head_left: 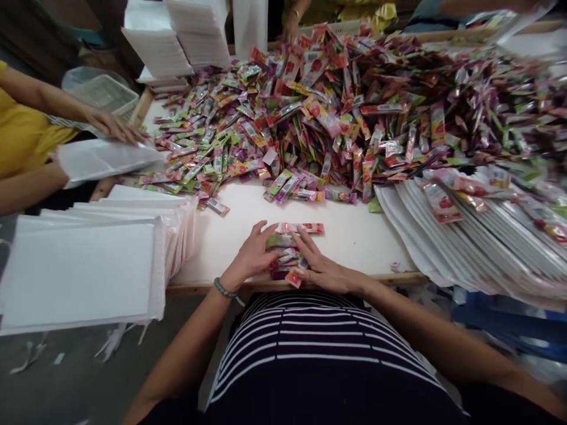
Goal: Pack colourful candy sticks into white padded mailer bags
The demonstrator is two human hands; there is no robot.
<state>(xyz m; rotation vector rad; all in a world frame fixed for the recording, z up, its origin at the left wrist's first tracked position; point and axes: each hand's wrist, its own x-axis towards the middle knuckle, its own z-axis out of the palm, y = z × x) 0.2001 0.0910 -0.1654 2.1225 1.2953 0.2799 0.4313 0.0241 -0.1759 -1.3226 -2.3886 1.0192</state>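
On the white table in front of me lie several small, shiny candy-like packets (283, 241), set roughly side by side. My left hand (254, 252) rests at their left side, fingers apart and thumb reaching over them. From the right, my right hand (325, 268) lies across the packets' right ends with its fingers stretched out. A red-orange packet (293, 277) shows near its thumb, by the table edge; whether the thumb presses on it I cannot tell. A pink-red packet (314, 228) is at the far end of the group, just past my fingertips. Parts of the middle packets are hidden.
A big heap of colourful packets (328, 118) spreads across the back. White padded envelopes (88, 265) are stacked at left, more envelopes (460, 236) at right with packets on top. At left, a co-worker's hands hold a white envelope (108, 158). Another co-worker's hand (291, 26) is behind the heap.
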